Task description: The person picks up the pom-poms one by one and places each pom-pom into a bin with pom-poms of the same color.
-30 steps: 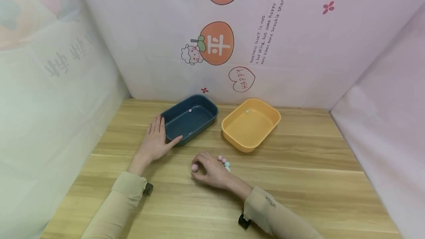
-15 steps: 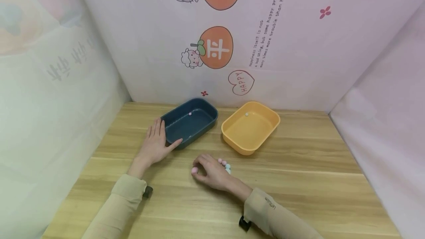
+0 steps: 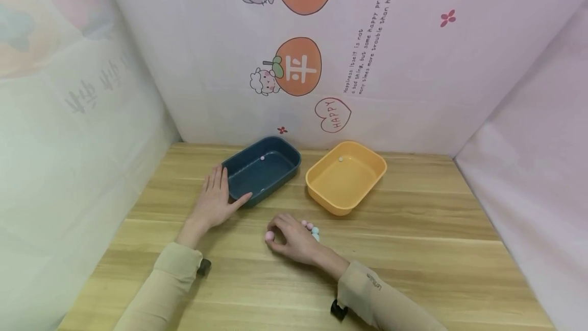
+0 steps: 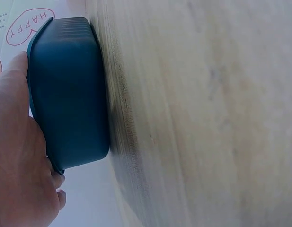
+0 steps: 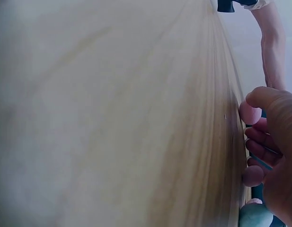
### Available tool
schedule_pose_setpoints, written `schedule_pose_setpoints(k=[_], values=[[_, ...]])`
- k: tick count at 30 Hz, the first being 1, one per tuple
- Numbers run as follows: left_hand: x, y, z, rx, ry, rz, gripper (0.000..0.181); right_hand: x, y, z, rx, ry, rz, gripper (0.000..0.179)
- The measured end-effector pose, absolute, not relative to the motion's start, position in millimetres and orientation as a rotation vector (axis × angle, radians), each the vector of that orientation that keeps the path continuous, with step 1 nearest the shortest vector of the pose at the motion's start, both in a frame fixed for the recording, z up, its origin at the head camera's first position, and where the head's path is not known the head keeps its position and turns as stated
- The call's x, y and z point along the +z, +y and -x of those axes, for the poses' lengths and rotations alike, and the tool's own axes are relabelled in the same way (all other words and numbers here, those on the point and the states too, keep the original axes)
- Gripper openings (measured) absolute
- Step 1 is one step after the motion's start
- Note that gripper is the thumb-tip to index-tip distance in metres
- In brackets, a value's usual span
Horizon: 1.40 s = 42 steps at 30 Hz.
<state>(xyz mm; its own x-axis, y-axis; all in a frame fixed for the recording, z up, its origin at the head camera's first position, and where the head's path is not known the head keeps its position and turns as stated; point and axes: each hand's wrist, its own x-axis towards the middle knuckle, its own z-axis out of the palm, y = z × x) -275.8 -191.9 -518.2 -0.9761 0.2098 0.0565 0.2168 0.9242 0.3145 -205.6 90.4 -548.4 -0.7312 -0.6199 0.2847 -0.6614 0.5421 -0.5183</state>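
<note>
My left hand (image 3: 212, 202) rests on the near-left end of a dark blue tray (image 3: 271, 172), its fingers straight and thumb spread along the rim. In the left wrist view that hand (image 4: 15, 142) lies along the rim of the tray (image 4: 70, 94). At the middle of the table, my right hand (image 3: 294, 239) pinches a pink ball (image 3: 269, 236) between thumb and forefinger, low at the tabletop. Behind this hand sit small pink balls (image 3: 310, 226) and a pale blue ball (image 3: 315, 230), partly hidden by it. The right wrist view shows the thumb against the pink ball (image 5: 250, 113).
A yellow tray (image 3: 346, 183) stands right of the blue one, with a small pale ball (image 3: 341, 159) inside. The blue tray holds a small pinkish ball (image 3: 262, 158). White printed sheets (image 3: 390, 116) wall the wooden table (image 3: 427, 249) at the back and sides.
The head view has tilted slightly, so the scene sits a little lower in it. Both hands, the pinched ball and the trays keep their places.
</note>
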Motion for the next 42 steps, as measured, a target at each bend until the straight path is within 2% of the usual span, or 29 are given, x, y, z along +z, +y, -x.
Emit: schedule_pose_setpoints(k=[13, 23, 42], values=[[-515, -192, 272, -0.49, -3.062, 0.341, 0.121, -567, 92, 211, 0.937, -2.622, -1.155, 0.018], [-516, -191, 272, -0.495, -3.068, 0.335, 0.121, -541, 87, 197, 0.908, -2.768, -1.083, 0.016], [-518, -192, 275, -0.512, -3.073, 0.327, 0.124, -535, 85, 195, 0.922, -2.727, -1.094, 0.011]])
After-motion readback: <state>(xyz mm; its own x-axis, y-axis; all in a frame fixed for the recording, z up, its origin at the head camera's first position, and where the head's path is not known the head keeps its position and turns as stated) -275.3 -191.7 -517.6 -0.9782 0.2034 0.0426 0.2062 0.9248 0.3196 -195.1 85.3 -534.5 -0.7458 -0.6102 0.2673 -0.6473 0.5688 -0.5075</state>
